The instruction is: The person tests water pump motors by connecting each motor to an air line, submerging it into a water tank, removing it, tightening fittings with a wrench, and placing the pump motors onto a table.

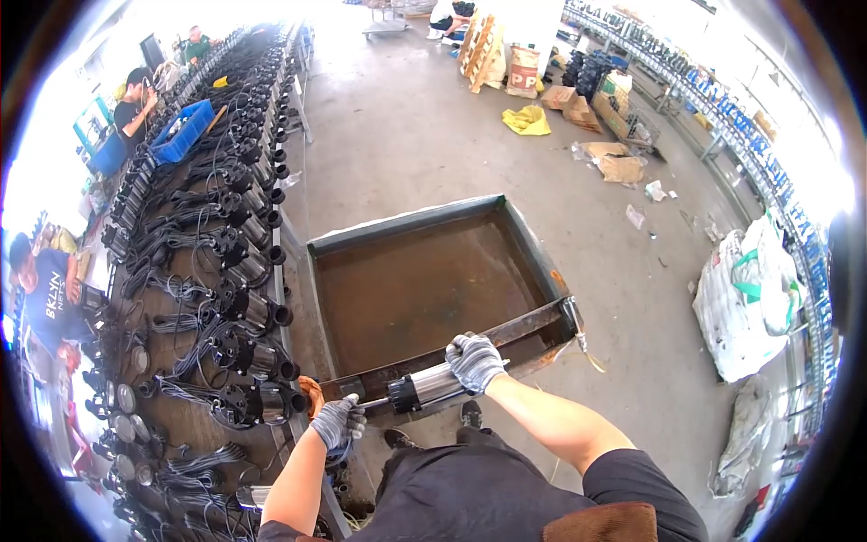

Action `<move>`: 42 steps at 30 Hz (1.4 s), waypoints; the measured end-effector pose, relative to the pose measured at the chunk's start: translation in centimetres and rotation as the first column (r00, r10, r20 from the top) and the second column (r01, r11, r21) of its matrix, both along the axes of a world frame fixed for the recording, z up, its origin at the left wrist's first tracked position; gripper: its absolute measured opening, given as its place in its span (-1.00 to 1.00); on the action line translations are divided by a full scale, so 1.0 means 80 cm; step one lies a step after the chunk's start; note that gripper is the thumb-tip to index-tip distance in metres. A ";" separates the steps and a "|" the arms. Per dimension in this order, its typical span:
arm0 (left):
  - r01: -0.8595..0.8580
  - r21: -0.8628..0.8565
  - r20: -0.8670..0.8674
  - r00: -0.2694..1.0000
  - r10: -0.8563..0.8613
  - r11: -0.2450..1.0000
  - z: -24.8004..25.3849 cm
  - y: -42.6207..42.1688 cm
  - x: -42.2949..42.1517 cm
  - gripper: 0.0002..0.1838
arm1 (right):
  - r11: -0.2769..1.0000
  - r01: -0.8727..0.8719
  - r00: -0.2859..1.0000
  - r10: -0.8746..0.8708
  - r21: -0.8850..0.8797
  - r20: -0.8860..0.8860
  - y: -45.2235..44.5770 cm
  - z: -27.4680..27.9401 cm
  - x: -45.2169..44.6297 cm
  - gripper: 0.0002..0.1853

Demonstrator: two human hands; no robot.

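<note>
A submersible pump (432,387) with a silver cylinder body and a black end lies sideways over the near rim of a metal tank (411,219). My right hand (474,361), in a grey and white glove, is wrapped over the pump's right end. My left hand (339,423), gloved too, is closed on the dark cable (373,404) that runs out of the pump's black end. Brownish water (429,285) fills the tank. Close to my left wrist is something orange-brown (312,396) at the bench edge.
On my left a long bench (185,312) carries rows of pumps with coiled cables and a blue crate (182,132). Co-workers (47,289) stand behind it. A white sack (745,303), cardboard (617,164) and a yellow bag (526,120) are on the floor to the right.
</note>
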State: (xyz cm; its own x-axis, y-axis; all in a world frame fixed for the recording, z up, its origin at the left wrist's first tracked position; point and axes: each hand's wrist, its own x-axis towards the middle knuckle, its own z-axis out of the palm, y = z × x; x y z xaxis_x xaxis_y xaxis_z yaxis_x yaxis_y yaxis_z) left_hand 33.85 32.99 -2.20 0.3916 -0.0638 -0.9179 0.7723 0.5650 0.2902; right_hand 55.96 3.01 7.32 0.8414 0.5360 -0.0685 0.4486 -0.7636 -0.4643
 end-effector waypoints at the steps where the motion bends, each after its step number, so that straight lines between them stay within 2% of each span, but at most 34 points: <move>1: -0.104 -0.287 0.087 0.987 0.134 0.952 -0.012 0.008 -0.004 -0.68 | 1.000 -0.004 1.000 0.004 -0.006 0.003 0.000 -0.004 0.002 -0.70; 2: -0.087 -0.148 0.201 0.973 0.116 0.985 -0.026 0.006 -0.014 -0.72 | 1.000 -0.008 1.000 0.008 -0.015 0.004 -0.001 -0.006 0.002 -0.70; 4: -0.094 0.139 0.407 0.913 0.029 0.986 -0.001 -0.017 -0.022 -0.81 | 1.000 -0.005 1.000 0.005 -0.021 -0.012 -0.001 -0.004 0.001 -0.69; 5: -0.094 0.186 0.515 0.857 -0.015 0.978 -0.029 -0.015 -0.034 -0.86 | 1.000 -0.002 1.000 0.002 -0.023 -0.019 0.000 -0.002 0.001 -0.68; 8: -0.172 0.216 0.528 0.849 0.033 0.961 -0.024 -0.028 -0.036 -0.81 | 0.999 0.006 1.000 -0.007 -0.047 -0.026 0.001 0.004 0.001 -0.66; 10: -0.191 0.170 0.522 0.850 0.076 0.967 -0.014 -0.028 -0.037 -0.75 | 0.995 0.017 0.996 -0.025 -0.103 -0.080 0.003 0.015 0.002 -0.62; 12: -0.151 0.222 0.546 0.838 0.006 0.963 -0.023 -0.024 -0.038 -0.74 | 0.983 -0.166 0.984 0.170 -0.081 0.049 -0.008 -0.041 0.011 -0.62; 14: -0.132 0.325 0.612 0.784 -0.102 0.937 -0.026 -0.025 -0.038 -0.76 | 0.989 -0.106 0.994 0.104 -0.099 -0.024 -0.003 0.041 -0.002 -0.63; 15: -0.168 0.313 0.647 0.758 -0.080 0.935 -0.037 -0.025 -0.039 -0.77 | 0.994 0.011 0.999 -0.016 -0.105 -0.050 0.001 0.013 0.001 -0.64; 16: -0.209 0.300 0.684 0.727 -0.057 0.931 -0.043 -0.026 -0.038 -0.77 | 0.995 -0.001 0.999 -0.004 -0.098 -0.050 0.001 0.021 0.000 -0.63; 19: -0.151 0.411 0.631 0.759 -0.161 0.899 -0.042 -0.020 -0.037 -0.73 | 0.997 -0.011 0.999 0.008 -0.076 -0.042 -0.001 0.020 0.000 -0.62; 20: -0.132 0.442 0.604 0.775 -0.185 0.888 -0.039 -0.019 -0.038 -0.72 | 0.998 0.018 0.998 -0.020 -0.054 -0.052 -0.002 0.017 -0.001 -0.63; 21: -0.155 0.416 0.642 0.748 -0.168 0.896 -0.058 -0.011 -0.045 -0.65 | 0.999 0.024 0.995 -0.020 0.040 -0.096 -0.009 0.003 0.000 -0.63; 22: -0.205 0.360 0.651 0.754 -0.088 0.910 -0.057 -0.009 -0.042 -0.62 | 0.991 0.029 0.991 -0.011 0.133 -0.135 -0.017 -0.005 0.007 -0.63; 24: -0.303 0.249 0.640 0.764 0.078 0.920 -0.044 -0.013 -0.054 -0.55 | 0.961 -0.276 0.945 0.272 -0.006 0.181 -0.064 -0.011 0.040 -0.66; 25: -0.330 0.351 0.593 0.802 0.064 0.876 -0.010 -0.032 -0.055 -0.49 | 0.991 -0.115 0.963 0.094 0.071 0.252 -0.101 -0.014 0.055 -0.70; 26: -0.380 0.363 0.580 0.806 0.113 0.851 -0.007 -0.033 -0.062 -0.49 | 0.987 0.042 0.947 -0.090 0.157 0.309 -0.145 -0.020 0.077 -0.73; 27: -0.428 0.439 0.597 0.796 0.099 0.790 -0.024 -0.029 -0.074 -0.49 | 0.919 0.182 0.915 -0.028 -0.350 0.403 -0.194 -0.040 0.110 -0.78; 28: -0.470 0.510 0.611 0.787 0.081 0.720 -0.041 -0.027 -0.089 -0.49 | 0.840 0.459 0.826 -0.523 0.288 0.209 -0.243 -0.052 0.114 -0.78; 29: -0.489 0.517 0.585 0.801 0.128 0.702 -0.036 -0.033 -0.100 -0.50 | 0.763 0.608 0.722 -0.646 0.217 0.247 -0.295 -0.081 0.131 -0.73; 30: -0.536 0.577 0.589 0.796 0.142 0.616 -0.076 -0.017 -0.123 -0.51 | 0.649 0.760 0.646 -0.760 0.040 0.065 -0.334 -0.097 0.142 -0.61; 31: -0.587 0.557 0.594 0.776 0.212 0.588 -0.059 -0.029 -0.124 -0.52 | 0.620 0.785 0.603 -0.757 -0.014 0.253 -0.393 -0.199 0.157 -0.45; 32: -0.636 0.537 0.598 0.751 0.281 0.555 -0.031 -0.047 -0.119 -0.53 | 0.671 0.741 0.621 -0.674 -0.020 0.400 -0.454 -0.318 0.175 -0.30; 33: -0.698 0.483 0.594 0.705 0.388 0.529 -0.013 -0.058 -0.114 -0.55 | 0.634 0.773 0.627 -0.765 0.003 -0.149 -0.424 -0.240 0.166 -0.38; 34: -0.735 0.435 0.618 0.664 0.421 0.520 0.016 -0.076 -0.105 -0.59 | 0.526 0.842 0.371 -0.728 -0.121 -0.577 -0.381 -0.136 0.153 -0.45; 35: -0.716 0.480 0.628 0.684 0.372 0.507 0.015 -0.078 -0.104 -0.60 | 0.504 0.862 0.237 -0.482 -0.046 -0.844 -0.384 -0.120 0.159 -0.56; 36: -0.693 0.526 0.632 0.707 0.319 0.494 0.015 -0.079 -0.106 -0.62 | 0.460 0.886 0.034 -0.202 -0.064 -0.979 -0.387 -0.104 0.166 -0.65; 37: -0.688 0.515 0.659 0.699 0.277 0.511 0.036 -0.094 -0.090 -0.66 | 0.419 0.908 0.019 -0.056 -0.006 -0.998 -0.377 -0.101 0.166 -0.74; 38: -0.691 0.454 0.667 0.682 0.300 0.563 0.059 -0.111 -0.075 -0.67 | 0.407 0.913 0.032 0.025 0.040 -0.999 -0.369 -0.100 0.161 -0.76; 40: -0.622 0.498 0.636 0.735 0.233 0.604 0.086 -0.134 -0.042 -0.65 | 0.378 0.918 0.053 0.183 0.120 -0.982 -0.339 -0.078 0.134 -0.79; 41: -0.622 0.456 0.695 0.696 0.182 0.636 0.096 -0.148 -0.029 -0.62 | 0.431 0.884 0.114 0.169 0.178 -0.979 -0.317 -0.051 0.109 -0.82; 42: -0.587 0.541 0.646 0.749 0.149 0.602 0.141 -0.182 0.002 -0.59 | 0.492 0.840 0.171 0.163 0.230 -0.972 -0.276 -0.003 0.078 -0.85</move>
State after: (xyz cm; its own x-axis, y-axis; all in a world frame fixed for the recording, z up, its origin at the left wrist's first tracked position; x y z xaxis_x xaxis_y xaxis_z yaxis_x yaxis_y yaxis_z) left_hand 33.99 18.45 9.07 0.6138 0.7398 -0.2756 0.1571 0.2277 0.9610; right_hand 62.19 -19.07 7.10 0.5586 0.4591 -0.6908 -0.8040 0.0950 -0.5870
